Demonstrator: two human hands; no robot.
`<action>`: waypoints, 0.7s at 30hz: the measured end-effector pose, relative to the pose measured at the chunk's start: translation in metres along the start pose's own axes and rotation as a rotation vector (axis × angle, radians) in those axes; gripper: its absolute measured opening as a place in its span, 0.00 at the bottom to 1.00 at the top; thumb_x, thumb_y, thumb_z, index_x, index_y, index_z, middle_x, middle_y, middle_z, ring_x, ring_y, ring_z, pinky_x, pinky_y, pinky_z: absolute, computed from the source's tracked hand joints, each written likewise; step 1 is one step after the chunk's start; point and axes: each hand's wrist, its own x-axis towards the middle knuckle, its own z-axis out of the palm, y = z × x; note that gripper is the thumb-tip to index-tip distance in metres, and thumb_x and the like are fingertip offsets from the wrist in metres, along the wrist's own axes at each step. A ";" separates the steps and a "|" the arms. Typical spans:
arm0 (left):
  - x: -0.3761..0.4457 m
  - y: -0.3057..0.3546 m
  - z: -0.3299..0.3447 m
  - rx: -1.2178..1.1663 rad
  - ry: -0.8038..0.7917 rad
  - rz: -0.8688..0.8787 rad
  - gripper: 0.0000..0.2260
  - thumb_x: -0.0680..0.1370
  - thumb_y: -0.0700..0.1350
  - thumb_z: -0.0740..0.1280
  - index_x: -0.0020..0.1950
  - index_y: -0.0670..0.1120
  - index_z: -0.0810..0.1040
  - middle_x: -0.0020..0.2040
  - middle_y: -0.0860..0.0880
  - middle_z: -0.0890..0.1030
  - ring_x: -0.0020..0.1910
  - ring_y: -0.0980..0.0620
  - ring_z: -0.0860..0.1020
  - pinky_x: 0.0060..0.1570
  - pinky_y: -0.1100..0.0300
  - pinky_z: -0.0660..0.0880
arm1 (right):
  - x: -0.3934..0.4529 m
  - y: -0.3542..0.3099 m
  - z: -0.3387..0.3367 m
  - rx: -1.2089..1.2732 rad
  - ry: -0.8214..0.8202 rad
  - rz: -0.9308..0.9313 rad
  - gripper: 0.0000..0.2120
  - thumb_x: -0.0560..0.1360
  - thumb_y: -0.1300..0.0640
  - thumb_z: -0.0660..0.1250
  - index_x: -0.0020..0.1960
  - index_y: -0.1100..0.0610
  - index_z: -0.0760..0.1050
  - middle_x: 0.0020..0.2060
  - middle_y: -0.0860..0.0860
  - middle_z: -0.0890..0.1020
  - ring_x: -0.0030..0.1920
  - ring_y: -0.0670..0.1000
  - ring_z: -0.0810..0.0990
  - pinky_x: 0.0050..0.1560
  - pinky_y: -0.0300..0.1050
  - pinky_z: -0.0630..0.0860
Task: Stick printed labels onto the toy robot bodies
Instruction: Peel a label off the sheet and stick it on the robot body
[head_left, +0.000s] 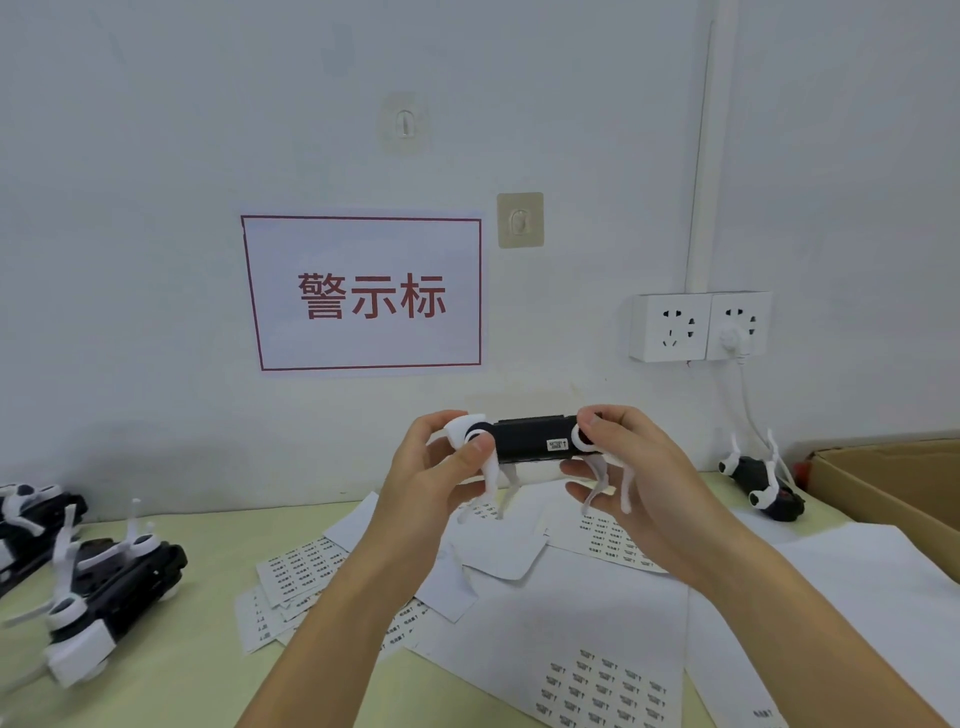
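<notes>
I hold a black toy robot body with white legs up in front of the wall, above the table. My left hand grips its left end, thumb on the white joint. My right hand grips the right end, fingers curled around the legs. A small white printed label sits on the body's black side near my right thumb. Sheets of printed labels lie on the table below my arms.
More label sheets are spread over the yellowish table. Toy robot bodies lie at the left; another one lies at the right beside a cardboard box. Wall sockets and a sign hang behind.
</notes>
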 end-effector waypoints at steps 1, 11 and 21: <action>0.000 0.000 0.000 -0.007 0.002 0.006 0.12 0.78 0.41 0.69 0.61 0.46 0.76 0.55 0.43 0.84 0.47 0.50 0.85 0.45 0.61 0.80 | 0.001 0.000 -0.001 -0.011 -0.012 0.001 0.09 0.77 0.53 0.68 0.56 0.55 0.75 0.51 0.52 0.82 0.49 0.54 0.82 0.56 0.52 0.75; 0.000 -0.005 -0.007 0.073 -0.039 0.095 0.20 0.77 0.32 0.69 0.62 0.54 0.77 0.58 0.53 0.84 0.56 0.49 0.83 0.56 0.52 0.78 | 0.003 0.005 -0.023 -0.228 -0.109 -0.076 0.13 0.75 0.66 0.72 0.56 0.54 0.79 0.55 0.47 0.84 0.49 0.53 0.85 0.59 0.51 0.79; -0.002 -0.004 -0.004 0.193 -0.073 0.136 0.22 0.67 0.50 0.77 0.60 0.55 0.79 0.54 0.56 0.85 0.51 0.53 0.85 0.49 0.58 0.82 | 0.011 0.014 -0.037 -0.113 -0.073 -0.005 0.10 0.81 0.63 0.63 0.59 0.55 0.79 0.55 0.58 0.84 0.52 0.58 0.84 0.51 0.49 0.83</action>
